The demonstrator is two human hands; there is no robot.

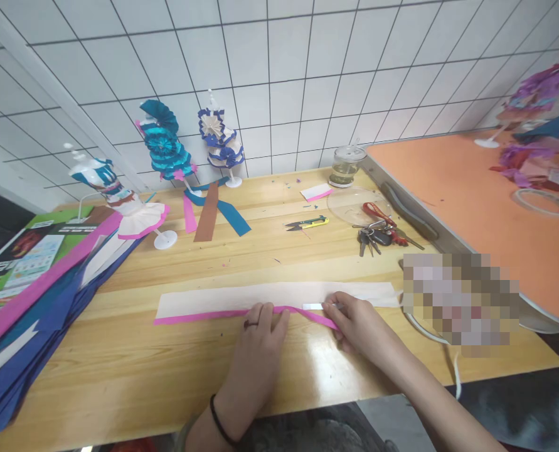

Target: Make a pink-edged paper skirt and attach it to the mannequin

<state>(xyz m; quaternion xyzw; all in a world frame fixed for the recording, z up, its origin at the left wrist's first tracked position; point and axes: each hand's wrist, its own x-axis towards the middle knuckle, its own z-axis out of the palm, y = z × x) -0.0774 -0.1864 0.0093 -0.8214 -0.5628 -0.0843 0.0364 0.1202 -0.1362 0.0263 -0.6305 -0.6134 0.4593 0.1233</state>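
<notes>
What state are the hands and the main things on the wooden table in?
Left hand, resting on pink strip
Right hand, pinching pink strip
Pink strip, along white strip's near edge
White strip, laid flat
Snips, lying down
Jar, upright, partly filled
Keys, lying bunched together
Teal form, standing, dressed

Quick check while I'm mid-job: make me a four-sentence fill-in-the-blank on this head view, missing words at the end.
1. The long white strip has a border coloured ____ along its edge nearest the person.
2. The hand wearing the dark ring is the ____ one.
3. Seen from here, the keys lie to the ____ of the snips.
4. The small dress forms standing on the wooden table number ____.

Missing words: pink; left; right; three.
</notes>
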